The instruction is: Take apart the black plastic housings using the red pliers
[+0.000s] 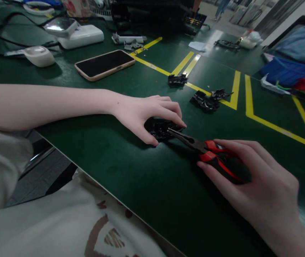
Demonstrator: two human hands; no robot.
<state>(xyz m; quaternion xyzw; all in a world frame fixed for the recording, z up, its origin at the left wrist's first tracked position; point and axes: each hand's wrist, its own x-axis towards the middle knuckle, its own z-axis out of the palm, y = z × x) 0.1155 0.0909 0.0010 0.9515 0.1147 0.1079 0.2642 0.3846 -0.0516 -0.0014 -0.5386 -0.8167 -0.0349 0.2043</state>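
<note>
Gleaming yellow-lined green table under pliers

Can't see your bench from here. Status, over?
Left hand pinning black plastic part. Right hand gripping red-handled pliers, tips at part. Nothing between them.

— What is under the left hand?

— A small black plastic part, glossy and jagged in outline. It lies flat on the green bench, not far in from the near edge. The fingers arch over it and press it down, thumb at its near side.

— And the tool?

— Needle-nose pliers with red and black handles. They lie low and almost level, the dark slim tips pointing left and touching the part's right side. The right hand wraps the handles, fingers curled round them.
</note>
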